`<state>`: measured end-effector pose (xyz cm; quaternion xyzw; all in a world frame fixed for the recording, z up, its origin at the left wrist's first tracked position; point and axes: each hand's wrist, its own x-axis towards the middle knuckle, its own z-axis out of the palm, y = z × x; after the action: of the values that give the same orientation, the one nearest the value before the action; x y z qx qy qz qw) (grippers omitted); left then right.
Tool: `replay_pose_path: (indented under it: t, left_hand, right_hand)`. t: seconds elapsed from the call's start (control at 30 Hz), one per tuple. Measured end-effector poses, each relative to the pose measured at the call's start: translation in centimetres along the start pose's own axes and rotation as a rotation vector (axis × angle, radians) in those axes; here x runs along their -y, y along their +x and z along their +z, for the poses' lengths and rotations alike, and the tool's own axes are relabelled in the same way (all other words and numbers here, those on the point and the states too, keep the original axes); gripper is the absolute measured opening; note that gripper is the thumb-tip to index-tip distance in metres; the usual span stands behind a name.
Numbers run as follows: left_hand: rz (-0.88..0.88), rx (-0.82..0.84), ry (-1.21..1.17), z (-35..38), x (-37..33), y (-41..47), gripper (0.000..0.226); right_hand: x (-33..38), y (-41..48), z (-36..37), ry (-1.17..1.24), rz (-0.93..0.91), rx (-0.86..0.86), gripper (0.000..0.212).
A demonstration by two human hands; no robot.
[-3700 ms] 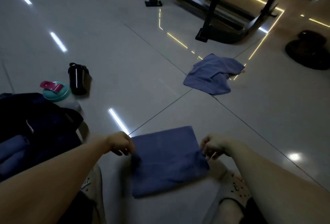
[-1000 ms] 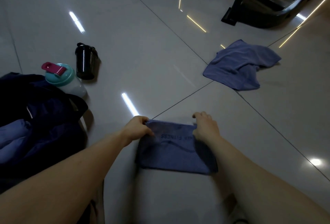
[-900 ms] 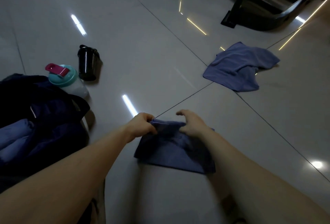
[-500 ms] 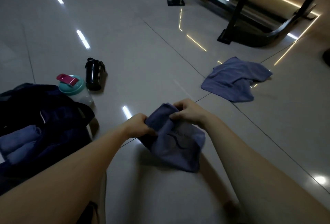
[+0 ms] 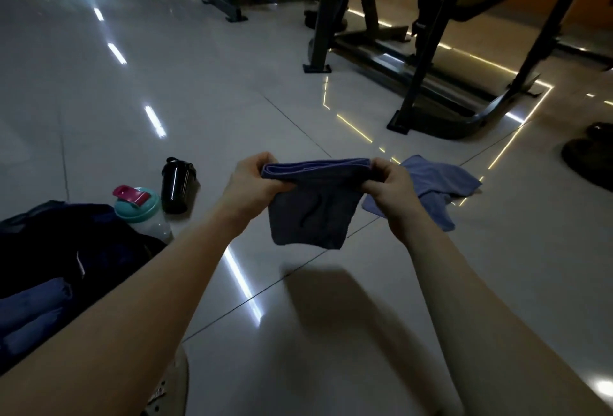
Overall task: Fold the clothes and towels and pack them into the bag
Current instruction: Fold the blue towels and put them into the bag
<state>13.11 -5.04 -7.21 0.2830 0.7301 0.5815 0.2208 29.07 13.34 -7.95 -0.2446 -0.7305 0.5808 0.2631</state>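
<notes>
head | folded towel [image 5: 311,210] hangs between left hand [image 5: 252,183] | right hand [image 5: 388,186]

Both arms reach forward, left hand [image 5: 252,183] and right hand [image 5: 387,186] raised, each pinching the towel [image 5: 311,216].

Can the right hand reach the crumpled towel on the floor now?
Probably not yet: the right hand grips the folded towel with the left hand. The crumpled towel lies just beyond, unobstructed.

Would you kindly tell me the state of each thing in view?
Folded blue towel: held up, gripped by left hand and right hand.
Crumpled blue towel: unfolded, on floor.
Dark fabric bag: open, blue cloths inside.
Teal-lidded plastic bottle: upright.
Black shaker cup: upright.
</notes>
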Motion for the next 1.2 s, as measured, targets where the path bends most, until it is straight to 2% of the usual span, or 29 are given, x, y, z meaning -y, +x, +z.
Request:
replay_pose_path:
  t: [0.13,0.23,0.37,0.53,0.63,0.7,0.8,0.93,1.0,1.1,1.2]
  left_hand:
    - [0.021,0.067,0.099,0.4,1.8,-1.3,0.023]
    - [-0.102,0.160,0.128,1.5,6.0,-3.9,0.039]
    - [-0.245,0.281,0.272,3.0,12.6,-8.2,0.020]
    - [-0.524,0.608,0.502,2.9,17.5,-10.8,0.017]
    - [-0.629,0.759,0.512,2.6,17.9,-10.6,0.017]
    - [-0.611,0.720,0.484,2.7,17.9,-10.0,0.016]
    - [-0.544,0.502,0.356,3.2,17.7,-8.8,0.014]
    - [-0.524,0.256,0.106,4.2,17.5,-7.3,0.012]
    - [-0.517,0.168,0.083,4.9,17.9,-6.5,0.009]
    - [-0.519,0.098,0.135,5.5,19.2,-5.3,0.010]
    - [-0.585,0.084,0.124,5.7,20.6,-4.4,0.021]
  right_hand:
    - [-1.5,-1.0,-0.5,-0.110,0.057,0.050,0.015]
    - [-5.0,-4.0,-0.3,-0.270,0.187,0.153,0.026]
    - [-11.3,-8.8,0.5,-0.527,0.368,0.407,0.034]
    - [-16.1,-13.2,1.1,-0.681,0.508,0.687,0.033]
    - [-16.9,-14.0,0.8,-0.651,0.578,0.720,0.033]
    - [-17.0,-13.7,0.4,-0.590,0.636,0.659,0.030]
    - [-17.0,-12.5,-0.3,-0.435,0.696,0.490,0.023]
    - [-17.2,-10.6,0.1,-0.240,0.654,0.189,0.018]
    - [-17.7,-9.7,0.9,-0.219,0.633,0.083,0.017]
    - [-19.5,-8.6,1.9,-0.235,0.634,0.025,0.010]
    - [-21.5,-7.8,2.9,-0.281,0.660,0.020,0.005]
